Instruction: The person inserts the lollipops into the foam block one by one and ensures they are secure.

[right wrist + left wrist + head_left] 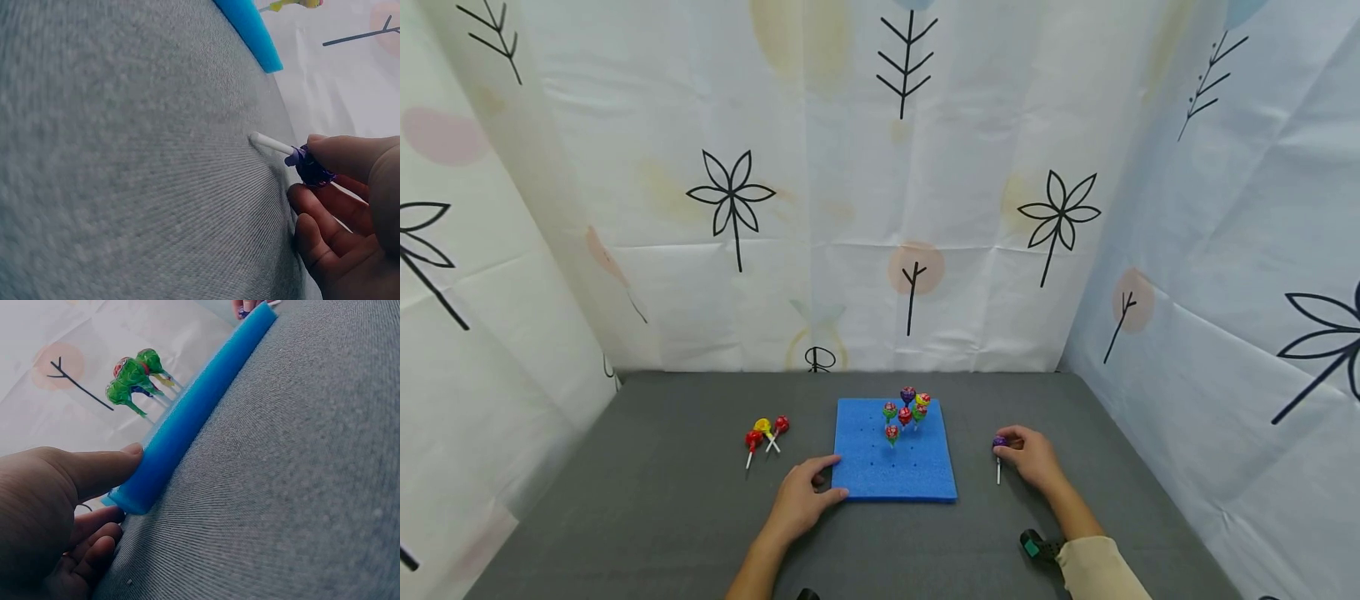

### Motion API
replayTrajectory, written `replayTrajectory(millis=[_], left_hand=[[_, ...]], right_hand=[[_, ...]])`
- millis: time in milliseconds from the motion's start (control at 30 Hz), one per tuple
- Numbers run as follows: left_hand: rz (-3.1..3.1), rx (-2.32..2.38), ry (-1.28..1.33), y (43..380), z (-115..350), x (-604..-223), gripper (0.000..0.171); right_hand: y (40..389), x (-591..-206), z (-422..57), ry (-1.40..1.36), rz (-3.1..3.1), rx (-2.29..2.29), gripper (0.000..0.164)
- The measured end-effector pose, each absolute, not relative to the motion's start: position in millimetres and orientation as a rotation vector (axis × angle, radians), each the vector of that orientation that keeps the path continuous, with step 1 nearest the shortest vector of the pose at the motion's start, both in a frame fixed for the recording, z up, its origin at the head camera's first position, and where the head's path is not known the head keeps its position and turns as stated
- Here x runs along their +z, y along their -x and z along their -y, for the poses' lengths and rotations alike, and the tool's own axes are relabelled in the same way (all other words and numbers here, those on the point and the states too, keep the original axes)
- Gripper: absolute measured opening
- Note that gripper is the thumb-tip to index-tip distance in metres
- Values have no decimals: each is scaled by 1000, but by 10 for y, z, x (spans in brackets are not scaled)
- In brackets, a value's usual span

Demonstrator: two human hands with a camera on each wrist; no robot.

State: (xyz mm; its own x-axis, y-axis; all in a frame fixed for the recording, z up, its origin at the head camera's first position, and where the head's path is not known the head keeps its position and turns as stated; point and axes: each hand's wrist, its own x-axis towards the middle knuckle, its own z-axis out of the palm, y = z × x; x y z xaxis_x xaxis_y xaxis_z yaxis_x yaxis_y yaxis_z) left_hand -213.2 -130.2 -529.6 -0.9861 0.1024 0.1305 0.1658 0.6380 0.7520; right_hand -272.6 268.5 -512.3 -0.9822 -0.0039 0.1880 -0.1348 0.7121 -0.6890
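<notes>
My right hand (1028, 457) pinches purple lollipop (314, 169) by head; left hand (797, 502), thumb and forefinger spread, touches blue board (895, 483).

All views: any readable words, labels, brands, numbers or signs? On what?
No readable text.
Lollipops: wrapper marks too small or blurred to read.
Board: no lettering visible.
Cloth: plant drawings and coloured shapes, no lettering visible.
Wristband: too small to read.

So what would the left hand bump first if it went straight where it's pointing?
The board, straight away: the left hand is touching its left edge. If it slid over the top, maybe a lollipop next, but depth is unclear.
</notes>
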Motion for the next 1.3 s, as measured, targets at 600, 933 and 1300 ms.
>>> replayTrajectory(millis=[600, 933, 1300], left_hand=[[2754, -1300, 236, 2133, 1305, -5292, 52], [2764, -1293, 227, 2134, 1305, -5295, 52], [2770, -1276, 234, 2134, 1306, -5289, 52]], right_hand=[[2633, -5026, -2522, -132, 2646, 1211, 26], [2584, -4961, -2362, -231, 2506, 1325, 26], [2560, -4944, -2168, -376, 2284, 1517, 26]])
